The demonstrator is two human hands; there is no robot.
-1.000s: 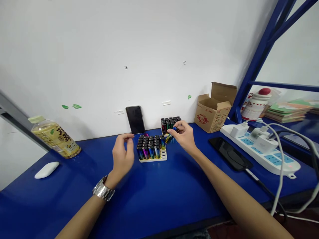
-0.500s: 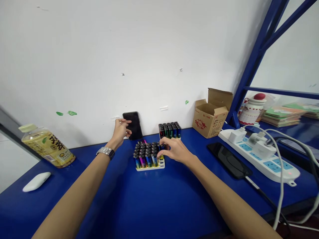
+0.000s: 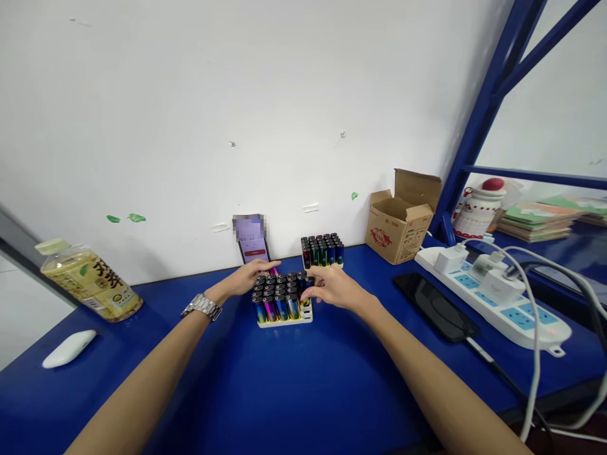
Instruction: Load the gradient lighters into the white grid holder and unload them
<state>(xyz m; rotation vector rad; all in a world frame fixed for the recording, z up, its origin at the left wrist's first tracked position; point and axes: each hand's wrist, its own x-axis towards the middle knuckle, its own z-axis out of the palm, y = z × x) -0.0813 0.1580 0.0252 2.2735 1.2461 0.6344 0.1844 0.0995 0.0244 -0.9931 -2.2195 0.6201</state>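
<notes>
Near tray [image 3: 284, 323], pale, set on a blue tabletop [image 3: 279, 385]: rows of dark-topped cylindrical cells [image 3: 281, 308] are carried, long axes upright; vacant slots are shown at the near right corner. End cell [image 3: 310, 281], at the tray's right side: framed by the thumb and bent fingers of the right hand [image 3: 332, 287], partly closed and reached in from the right; whether it is gripped or merely touched cannot be told. Magenta cell [image 3: 274, 271], one, placed just behind the tray — partly hidden, its long axis not to be made out. By it, the left hand [image 3: 244, 278] is found, the nearer of the two, with the cell lying to its right, under the fingertips; fingers extended, grip not determinable. Second group of upright cells [image 3: 323, 254]: placed beyond the right hand, well apart from the left.
</notes>
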